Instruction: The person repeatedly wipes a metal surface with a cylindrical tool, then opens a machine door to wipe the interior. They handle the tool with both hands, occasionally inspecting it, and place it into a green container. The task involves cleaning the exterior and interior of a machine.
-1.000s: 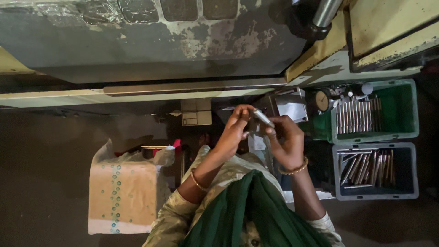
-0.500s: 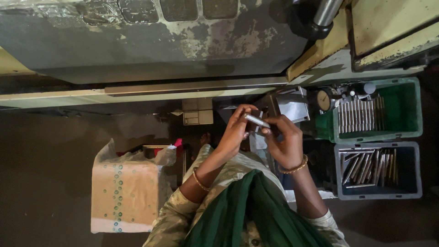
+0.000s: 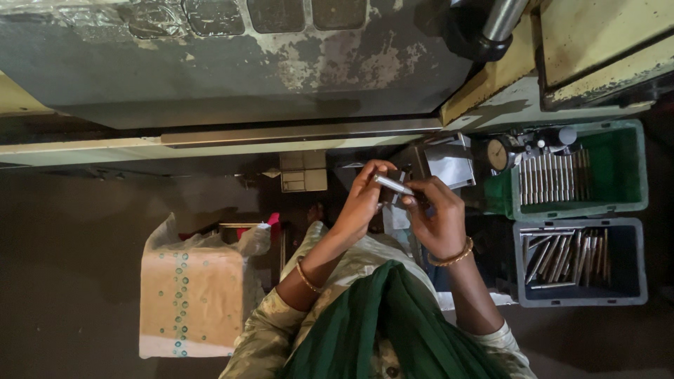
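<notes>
Both of my hands are raised in front of me and meet on a short shiny metal rod (image 3: 393,185). My left hand (image 3: 363,199) pinches its left end with the fingertips. My right hand (image 3: 437,216) wraps around the other end from the right. A small dark block, partly hidden, sits between the fingers just under the rod. Each wrist carries a gold bangle. A green scarf (image 3: 393,323) hangs down my front.
A green bin (image 3: 618,168) at the right holds a row of metal rods and a dial gauge (image 3: 498,153). Below it a grey-blue bin (image 3: 628,263) holds several loose rods. A cardboard box in plastic (image 3: 191,298) stands at the left. A large worn machine body (image 3: 232,70) fills the top.
The hands and the rod have shifted very slightly; the rod is turned a little between the fingers. Nothing else has moved.
</notes>
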